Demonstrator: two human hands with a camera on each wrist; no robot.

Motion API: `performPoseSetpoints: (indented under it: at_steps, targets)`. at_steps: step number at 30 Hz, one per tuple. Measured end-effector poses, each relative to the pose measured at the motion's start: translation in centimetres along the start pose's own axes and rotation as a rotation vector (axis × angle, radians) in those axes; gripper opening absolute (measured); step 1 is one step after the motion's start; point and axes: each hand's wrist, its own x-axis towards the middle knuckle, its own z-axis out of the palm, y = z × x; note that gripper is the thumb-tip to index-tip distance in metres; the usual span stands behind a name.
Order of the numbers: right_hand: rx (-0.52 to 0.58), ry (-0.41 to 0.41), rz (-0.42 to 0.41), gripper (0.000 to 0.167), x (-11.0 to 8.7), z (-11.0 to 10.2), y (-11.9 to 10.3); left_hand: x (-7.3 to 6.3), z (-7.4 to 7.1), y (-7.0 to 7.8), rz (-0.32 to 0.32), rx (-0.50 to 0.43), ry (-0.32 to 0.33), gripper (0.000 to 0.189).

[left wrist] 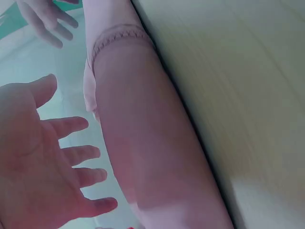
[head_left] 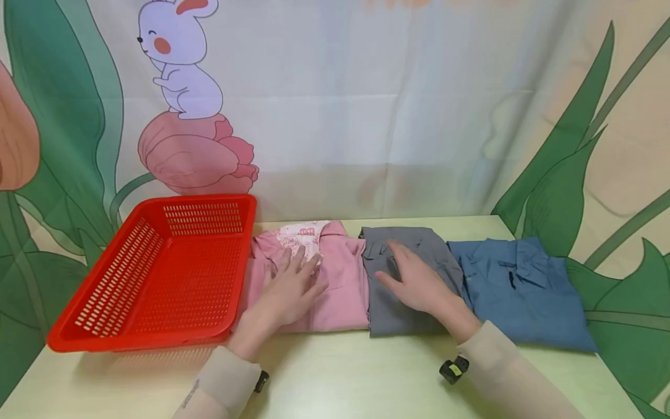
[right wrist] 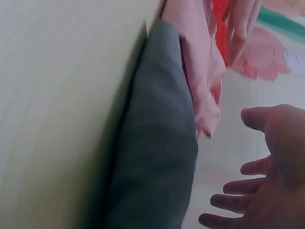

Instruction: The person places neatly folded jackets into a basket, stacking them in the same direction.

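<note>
Your two hands hover over a row of three folded garments on a pale bench (head_left: 366, 372), with a red basket (head_left: 193, 279) standing at the left. Your left hand (head_left: 287, 291) is above the pink garment (head_left: 340, 291), fingers spread; your right hand (head_left: 419, 285) is above the gray garment (head_left: 386, 309), thumb and fingers likewise apart. Neither grip is clamped on anything, and both wrist views show your palms clear of the cloth. At the right end of the row, the blue garment (head_left: 528, 314) lies flat and untouched, its collar (head_left: 530, 265) toward the far side. By the look of it, the folding is done on all three, each a flat bundle set close to its neighbor. The basket's bottom shows bare, so any loading is wholly left to do. Some light straightening may also remain, since the pink garment's far edge looks uneven. Whether the basket's right rim touches the pink garment or merely overhangs it, you cannot fairly tell from the head view.
</note>
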Motion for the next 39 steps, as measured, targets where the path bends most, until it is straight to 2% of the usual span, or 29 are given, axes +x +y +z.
performPoseSetpoints:
  at_steps: [4,10,16,18,21,25,28,32,36,39]
  targets:
    - [0.045,0.05,0.041,0.071,-0.3,-1.4,1.5,0.4,0.1,0.9,0.055,-0.082,0.042,0.062]
    - [0.146,0.029,0.144,0.064,-1.2,-4.4,3.9,1.6,0.8,2.6,0.198,-0.301,0.133,0.045]
    - [0.192,-0.038,0.272,0.064,-2.1,-6.6,5.9,2.8,1.7,4.5,0.207,-0.414,0.244,0.038]
    - [0.202,-0.064,0.296,0.063,-2.3,-7.0,6.3,3.2,2.0,5.1,0.209,-0.448,0.252,0.035]
    - [0.246,-0.102,0.316,0.059,-2.4,-7.4,6.9,3.6,2.4,6.0,0.198,-0.548,0.217,0.03]
    - [0.356,-0.155,0.348,0.055,-2.6,-7.5,7.9,4.2,2.8,7.1,0.161,-0.691,0.149,0.028]
    - [0.407,-0.186,0.377,0.054,-2.4,-7.6,8.3,4.7,2.9,7.6,0.127,-0.752,0.087,0.032]
    - [0.404,-0.205,0.404,0.054,-2.0,-7.7,8.8,5.2,3.1,7.9,0.045,-0.753,-0.015,0.041]
    - [0.365,-0.226,0.427,0.057,-1.3,-7.8,9.1,5.8,3.2,8.2,-0.061,-0.716,-0.111,0.051]
    - [0.332,-0.255,0.444,0.062,-0.8,-7.7,9.3,6.2,2.9,8.6,-0.135,-0.725,-0.168,0.057]
